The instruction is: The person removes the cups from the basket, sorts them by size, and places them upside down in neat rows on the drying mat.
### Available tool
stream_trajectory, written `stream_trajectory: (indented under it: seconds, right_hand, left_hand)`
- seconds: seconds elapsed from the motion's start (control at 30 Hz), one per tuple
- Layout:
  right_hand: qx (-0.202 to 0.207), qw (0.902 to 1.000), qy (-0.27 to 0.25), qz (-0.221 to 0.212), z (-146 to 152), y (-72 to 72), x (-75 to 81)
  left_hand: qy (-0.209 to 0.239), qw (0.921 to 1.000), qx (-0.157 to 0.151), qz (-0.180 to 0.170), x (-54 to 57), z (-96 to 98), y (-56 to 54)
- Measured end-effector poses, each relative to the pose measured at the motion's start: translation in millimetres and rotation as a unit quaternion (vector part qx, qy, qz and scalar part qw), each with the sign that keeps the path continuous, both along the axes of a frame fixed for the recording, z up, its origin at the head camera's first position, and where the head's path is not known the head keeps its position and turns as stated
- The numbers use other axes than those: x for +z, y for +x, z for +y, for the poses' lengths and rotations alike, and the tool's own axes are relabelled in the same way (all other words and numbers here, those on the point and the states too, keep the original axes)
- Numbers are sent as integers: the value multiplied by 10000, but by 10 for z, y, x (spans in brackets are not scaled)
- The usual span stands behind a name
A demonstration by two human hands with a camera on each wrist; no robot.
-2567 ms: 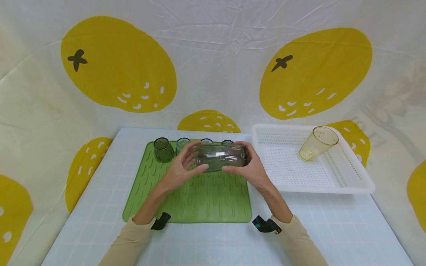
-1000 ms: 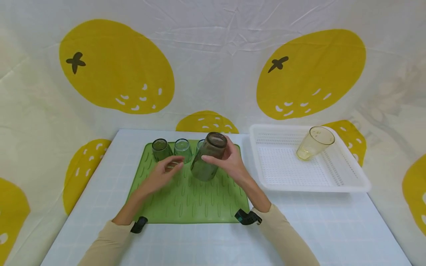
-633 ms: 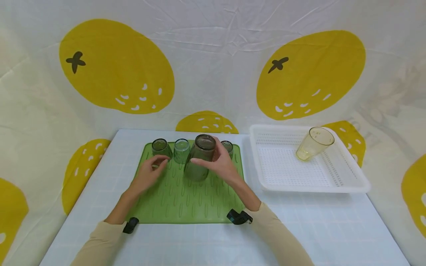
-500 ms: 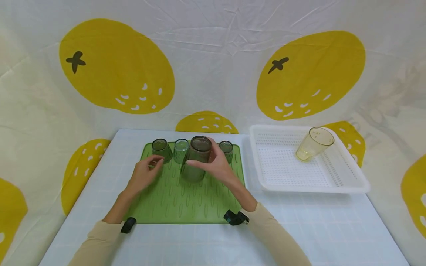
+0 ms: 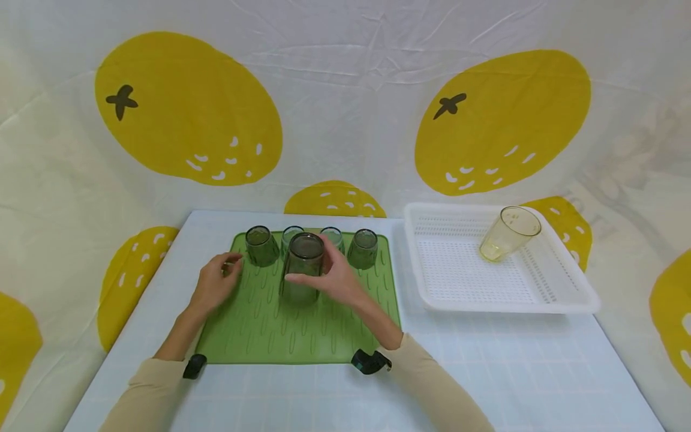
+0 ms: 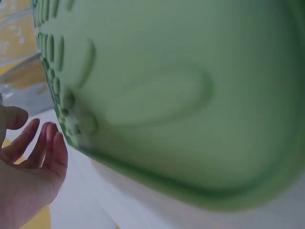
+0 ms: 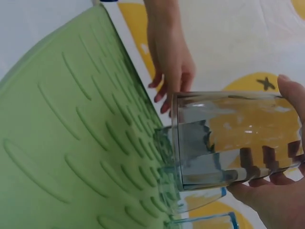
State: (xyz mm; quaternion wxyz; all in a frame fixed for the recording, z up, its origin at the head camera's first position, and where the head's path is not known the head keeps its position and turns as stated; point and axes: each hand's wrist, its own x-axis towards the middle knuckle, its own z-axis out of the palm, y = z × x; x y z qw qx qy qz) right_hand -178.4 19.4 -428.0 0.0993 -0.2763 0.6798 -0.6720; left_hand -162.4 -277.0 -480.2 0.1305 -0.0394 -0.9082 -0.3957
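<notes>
My right hand point(image 5: 339, 277) grips a tall smoky grey drinking glass point(image 5: 300, 282), thumb on its near side and fingers round the far side. In the right wrist view the glass point(image 7: 233, 133) has its wide end towards the ribbed green drying mat point(image 5: 302, 339). Further back on the mat stand several smaller glasses: a dark green one point(image 5: 261, 247) at the left, two pale ones, the right of them point(image 5: 333, 237) partly hidden by my hand, and a grey one point(image 5: 363, 251). My left hand point(image 5: 213, 285), fingers loosely bent and holding nothing, is over the mat's left edge.
To the right stands a white perforated plastic basket point(image 5: 426, 282), with a yellowish glass point(image 5: 509, 234) leaning inside it. A pale blue checked cloth point(image 5: 518, 378) covers the table. Behind hangs a curtain point(image 5: 351, 120) with big yellow fruit shapes.
Both hands held the glass sideways at first; my left hand then let go and moved away left. My right hand turned the glass towards upright and brought it left and lower over the mat.
</notes>
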Motion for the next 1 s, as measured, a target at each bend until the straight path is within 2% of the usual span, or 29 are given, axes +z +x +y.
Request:
stream_trajectory:
  seconds: [0.1, 0.27, 0.33, 0.4, 0.57, 0.73, 1.0]
  right_hand:
    - [121, 9999, -48, -12, -46, 31, -29]
    - [239, 9997, 27, -95, -110, 99, -49]
    - [222, 9996, 101, -162, -125, 129, -56]
    - [237, 9994, 115, -208, -138, 150, -75]
    - [444, 9986, -76, -274, -185, 189, -113]
    - [603, 9977, -116, -300, -240, 237, -128]
    - [528, 9983, 57, -224, -340, 309, -166]
  left_hand:
    - [-56, 9999, -122, 99, -27, -66, -17]
    - [-198, 9978, -323, 547, -56, -144, -61]
    - [-263, 9970, -426, 595, -51, -163, -69]
    - [-331, 9969, -542, 466, -41, -179, -71]
    - [-460, 9957, -792, -112, -3, -220, -82]
    - [-660, 9922, -1053, -123, -31, -271, -135]
    - [-680, 9882, -1343, -276, -31, -327, -161]
